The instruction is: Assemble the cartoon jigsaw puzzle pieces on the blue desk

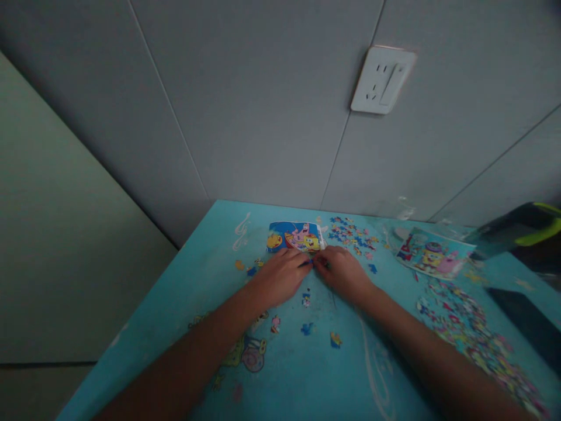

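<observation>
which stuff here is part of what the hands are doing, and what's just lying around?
In use:
- left hand and right hand, fingertips meeting on a small puzzle piece
- assembled puzzle section just beyond them
- loose pieces near the wrists

Lying about:
- piece pile at right
- picture card
- wall socket
- dark green-edged object, far right

Fingertips of the left hand (283, 275) and right hand (340, 270) meet over a small blue piece (309, 263), hiding most of it; whether it is pinched is unclear. The loose puzzle pieces (477, 339) blur toward the right edge, where a dark green-trimmed object (526, 231) is cut off.
</observation>
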Action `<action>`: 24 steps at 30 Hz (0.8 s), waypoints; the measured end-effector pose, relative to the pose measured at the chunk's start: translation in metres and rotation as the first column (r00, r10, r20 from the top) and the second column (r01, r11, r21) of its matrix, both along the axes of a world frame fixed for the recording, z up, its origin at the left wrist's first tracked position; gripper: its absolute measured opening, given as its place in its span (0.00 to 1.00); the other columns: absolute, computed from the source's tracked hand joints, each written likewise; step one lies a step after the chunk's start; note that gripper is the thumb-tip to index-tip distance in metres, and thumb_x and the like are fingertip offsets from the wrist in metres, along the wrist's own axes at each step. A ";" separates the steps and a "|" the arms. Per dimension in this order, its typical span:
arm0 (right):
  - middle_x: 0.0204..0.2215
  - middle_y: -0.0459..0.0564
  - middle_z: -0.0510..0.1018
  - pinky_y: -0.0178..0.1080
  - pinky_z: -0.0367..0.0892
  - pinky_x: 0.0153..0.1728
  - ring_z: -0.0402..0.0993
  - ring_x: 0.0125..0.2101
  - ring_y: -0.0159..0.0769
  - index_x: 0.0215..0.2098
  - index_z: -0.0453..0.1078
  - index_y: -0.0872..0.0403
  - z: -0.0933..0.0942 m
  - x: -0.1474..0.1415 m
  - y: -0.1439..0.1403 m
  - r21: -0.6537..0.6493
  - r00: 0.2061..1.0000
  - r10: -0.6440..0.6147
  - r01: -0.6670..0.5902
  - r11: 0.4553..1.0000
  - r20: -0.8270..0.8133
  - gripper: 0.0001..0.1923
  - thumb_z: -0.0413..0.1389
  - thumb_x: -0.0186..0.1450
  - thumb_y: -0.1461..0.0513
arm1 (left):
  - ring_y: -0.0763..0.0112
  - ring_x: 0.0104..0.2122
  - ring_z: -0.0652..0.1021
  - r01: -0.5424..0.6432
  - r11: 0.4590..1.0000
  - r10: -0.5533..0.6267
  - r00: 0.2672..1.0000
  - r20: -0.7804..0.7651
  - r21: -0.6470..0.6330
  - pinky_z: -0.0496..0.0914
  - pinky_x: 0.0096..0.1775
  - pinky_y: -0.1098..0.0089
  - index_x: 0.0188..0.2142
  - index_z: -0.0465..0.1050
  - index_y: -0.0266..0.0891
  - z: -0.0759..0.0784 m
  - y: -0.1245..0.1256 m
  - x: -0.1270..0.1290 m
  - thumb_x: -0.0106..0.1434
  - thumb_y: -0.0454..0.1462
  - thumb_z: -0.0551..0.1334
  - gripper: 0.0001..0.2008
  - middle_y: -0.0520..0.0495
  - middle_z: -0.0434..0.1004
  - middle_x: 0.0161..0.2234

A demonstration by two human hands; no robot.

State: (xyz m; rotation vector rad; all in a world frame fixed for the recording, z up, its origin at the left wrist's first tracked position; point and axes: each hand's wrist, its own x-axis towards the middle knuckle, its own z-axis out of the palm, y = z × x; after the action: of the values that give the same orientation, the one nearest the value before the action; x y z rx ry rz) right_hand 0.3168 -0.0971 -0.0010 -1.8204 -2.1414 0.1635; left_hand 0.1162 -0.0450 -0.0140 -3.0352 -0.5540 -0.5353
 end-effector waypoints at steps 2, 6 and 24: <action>0.35 0.51 0.80 0.38 0.67 0.44 0.76 0.39 0.38 0.39 0.79 0.52 0.001 0.003 -0.002 0.001 0.999 0.041 -0.041 0.999 -0.032 0.09 0.55 0.68 0.65 | 0.59 0.49 0.75 0.004 1.000 -0.004 1.000 -0.005 0.001 0.70 0.51 0.57 0.51 0.76 0.38 0.000 -0.001 0.000 0.70 0.31 0.57 0.14 0.43 0.78 0.47; 0.36 0.52 0.80 0.40 0.67 0.45 0.75 0.40 0.40 0.41 0.80 0.53 0.002 0.019 -0.010 0.078 0.997 0.005 0.000 0.997 -0.073 0.12 0.53 0.71 0.62 | 0.60 0.51 0.75 0.016 1.000 -0.016 1.000 -0.005 0.015 0.69 0.52 0.58 0.53 0.74 0.38 -0.003 0.000 0.001 0.70 0.30 0.56 0.15 0.44 0.77 0.53; 0.38 0.53 0.77 0.45 0.67 0.47 0.73 0.42 0.42 0.46 0.80 0.52 -0.018 0.029 -0.024 0.106 0.989 -0.044 0.059 0.993 -0.142 0.11 0.57 0.70 0.60 | 0.58 0.56 0.73 -0.022 1.000 0.022 1.000 -0.008 -0.016 0.67 0.55 0.55 0.56 0.74 0.44 -0.008 0.000 -0.001 0.69 0.30 0.58 0.18 0.44 0.71 0.60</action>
State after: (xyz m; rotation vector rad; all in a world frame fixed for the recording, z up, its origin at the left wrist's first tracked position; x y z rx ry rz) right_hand 0.3460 -0.1209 -0.0187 -1.7469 -1.9666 0.1526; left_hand 0.1148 -0.0446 -0.0219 -3.0415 -0.5933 -0.5197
